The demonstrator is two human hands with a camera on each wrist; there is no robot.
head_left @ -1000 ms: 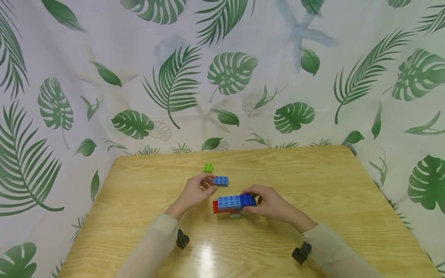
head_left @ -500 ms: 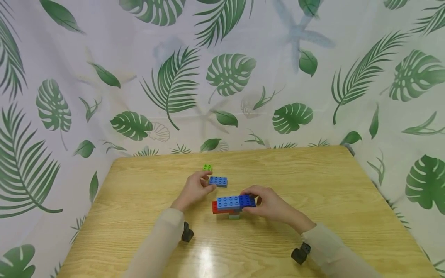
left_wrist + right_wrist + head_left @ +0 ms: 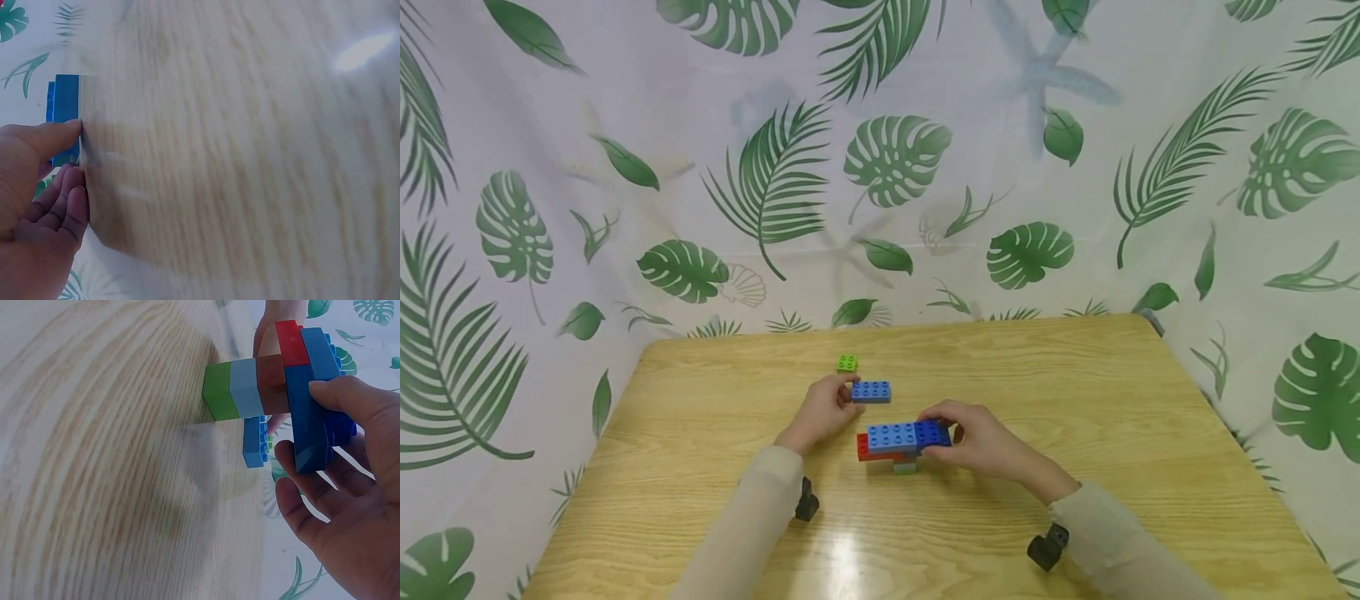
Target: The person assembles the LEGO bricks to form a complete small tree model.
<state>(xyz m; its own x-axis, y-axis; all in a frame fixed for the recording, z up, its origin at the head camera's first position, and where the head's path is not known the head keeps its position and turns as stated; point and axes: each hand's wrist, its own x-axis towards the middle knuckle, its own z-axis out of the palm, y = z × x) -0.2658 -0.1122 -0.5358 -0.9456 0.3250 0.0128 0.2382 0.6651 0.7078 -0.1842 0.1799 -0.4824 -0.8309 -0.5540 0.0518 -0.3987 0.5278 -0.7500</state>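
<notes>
My left hand (image 3: 822,412) reaches to a loose blue brick (image 3: 871,392) with two rows of studs. Thumb and index finger sit around its left end in the head view, and the thumb overlaps its side in the left wrist view. My right hand (image 3: 983,439) grips the right end of a brick structure (image 3: 891,437), at its dark blue top brick (image 3: 931,432). The right wrist view shows a narrow column of green (image 3: 219,391), light blue (image 3: 244,387) and brown bricks (image 3: 272,383) under wider red and blue layers. The green brick meets the table.
A small lime green brick (image 3: 847,363) lies behind the loose blue brick on the wooden table (image 3: 1060,375). A leaf-patterned cloth (image 3: 955,250) hangs behind the table and along its sides. Dark wrist cameras (image 3: 1048,546) sit at both sleeves.
My left hand has drawn back slightly, its fingers opening near the green brick and then closing around the loose blue brick's left end. My right hand and the structure stay in place.
</notes>
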